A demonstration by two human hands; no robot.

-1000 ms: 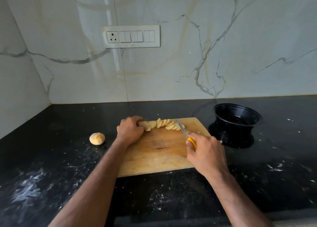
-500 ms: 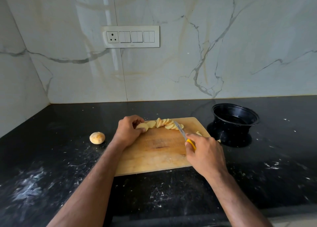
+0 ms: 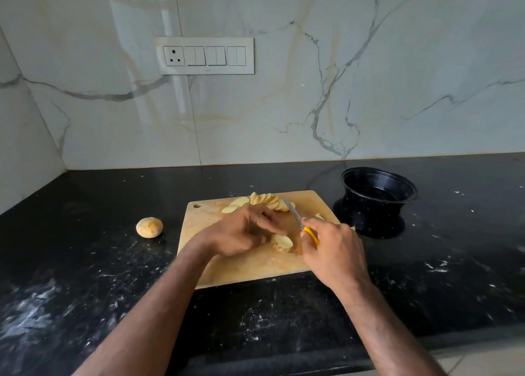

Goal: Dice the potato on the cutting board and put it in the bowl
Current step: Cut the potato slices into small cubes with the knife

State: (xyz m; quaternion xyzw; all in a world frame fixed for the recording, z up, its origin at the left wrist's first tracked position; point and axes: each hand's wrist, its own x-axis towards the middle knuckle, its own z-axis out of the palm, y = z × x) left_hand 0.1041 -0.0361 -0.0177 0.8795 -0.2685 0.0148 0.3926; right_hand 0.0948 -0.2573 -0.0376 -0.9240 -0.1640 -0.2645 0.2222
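1. Head view, centre of the frame: the left hand (image 3: pixel 244 230) has come off the far row of potato slices (image 3: pixel 267 200) and now sets a small stack of slices (image 3: pixel 282 242) mid cutting board (image 3: pixel 235 270), fingers pinching it.
2. The right hand (image 3: pixel 332 250) stays clenched round the yellow-handled knife (image 3: pixel 301 222), blade tilted up toward the row.
3. So slicing looks finished; cutting the stack into dice likely comes next.
4. Right of the board, the black bowl (image 3: pixel 379 191) holds no potato that I can see.
5. Left on the table (image 3: pixel 85 262), a whole potato (image 3: pixel 149 227) waits untouched.
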